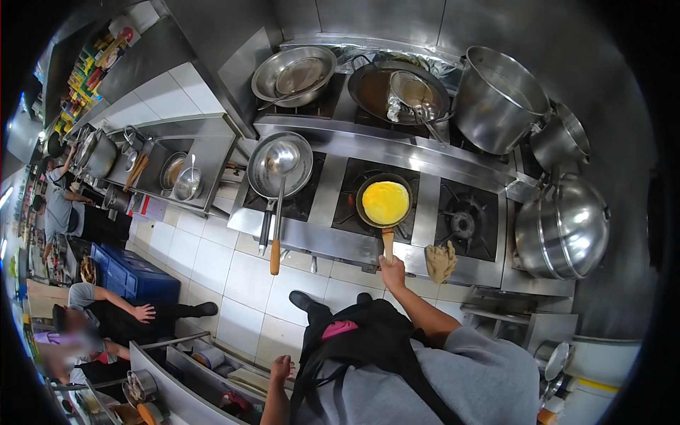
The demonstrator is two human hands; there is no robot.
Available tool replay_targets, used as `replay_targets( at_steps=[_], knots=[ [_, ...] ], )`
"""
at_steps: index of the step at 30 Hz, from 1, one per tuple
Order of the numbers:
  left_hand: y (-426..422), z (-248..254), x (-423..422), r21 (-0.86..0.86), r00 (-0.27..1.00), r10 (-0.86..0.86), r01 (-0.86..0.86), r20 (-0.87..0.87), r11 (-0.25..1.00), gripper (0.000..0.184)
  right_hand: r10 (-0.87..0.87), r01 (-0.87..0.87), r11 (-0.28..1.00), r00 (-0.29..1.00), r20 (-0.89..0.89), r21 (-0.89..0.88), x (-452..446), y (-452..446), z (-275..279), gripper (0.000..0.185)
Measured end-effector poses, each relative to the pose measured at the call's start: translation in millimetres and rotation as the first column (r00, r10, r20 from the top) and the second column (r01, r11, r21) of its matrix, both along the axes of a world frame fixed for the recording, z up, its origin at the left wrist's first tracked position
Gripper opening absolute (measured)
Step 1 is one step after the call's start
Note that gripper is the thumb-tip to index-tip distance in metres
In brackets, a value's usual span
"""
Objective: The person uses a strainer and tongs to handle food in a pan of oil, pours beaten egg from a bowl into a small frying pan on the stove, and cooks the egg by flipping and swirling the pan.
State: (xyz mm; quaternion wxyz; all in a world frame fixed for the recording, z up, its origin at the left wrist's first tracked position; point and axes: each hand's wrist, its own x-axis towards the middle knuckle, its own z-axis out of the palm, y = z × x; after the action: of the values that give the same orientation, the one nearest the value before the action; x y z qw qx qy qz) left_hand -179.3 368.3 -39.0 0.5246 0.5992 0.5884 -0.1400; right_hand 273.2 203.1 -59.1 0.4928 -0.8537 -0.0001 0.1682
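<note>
My right hand point(392, 273) is wrapped round the wooden handle point(388, 244) of a small dark frying pan point(362, 212). The pan rests on the middle front burner of the stove. A round yellow egg sheet point(385, 202) covers most of its base. Beside my body, away from the stove, my left hand point(282, 368) is raised with its fingers curled in, and nothing shows in it. A crumpled beige cloth point(440, 261) lies on the stove's front edge, right of my right hand.
A large pan point(256, 177) with a wooden-handled ladle point(282, 159) sits on the left burner. Behind stand a basin point(259, 79), a wok point(368, 92) and a tall pot point(489, 106). A domed metal vessel point(567, 227) is at right. Co-workers point(99, 304) are at left, near blue crates point(134, 273).
</note>
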Motion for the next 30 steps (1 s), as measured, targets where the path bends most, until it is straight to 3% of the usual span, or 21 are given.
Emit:
replay_targets(
  at_steps=[10,18,30],
  knots=[
    [1.0,4.7,5.3,0.007,1.000,-0.011,0.011,-0.013,1.000,0.028,0.060,-0.055,0.981,0.998,-0.020,0.188,10.4,-0.8,-15.3,0.033],
    [4.0,-5.3,1.0,-0.013,0.999,0.048,-0.047,0.024,0.999,0.028,0.158,0.048,0.859,0.922,-0.354,0.509,14.6,11.8,-13.7,0.025],
    [7.4,-24.2,1.5,-0.042,0.995,0.061,-0.058,0.076,0.997,0.029,0.212,0.190,0.786,0.812,-0.545,0.589,20.9,14.1,13.6,0.023]
  ],
)
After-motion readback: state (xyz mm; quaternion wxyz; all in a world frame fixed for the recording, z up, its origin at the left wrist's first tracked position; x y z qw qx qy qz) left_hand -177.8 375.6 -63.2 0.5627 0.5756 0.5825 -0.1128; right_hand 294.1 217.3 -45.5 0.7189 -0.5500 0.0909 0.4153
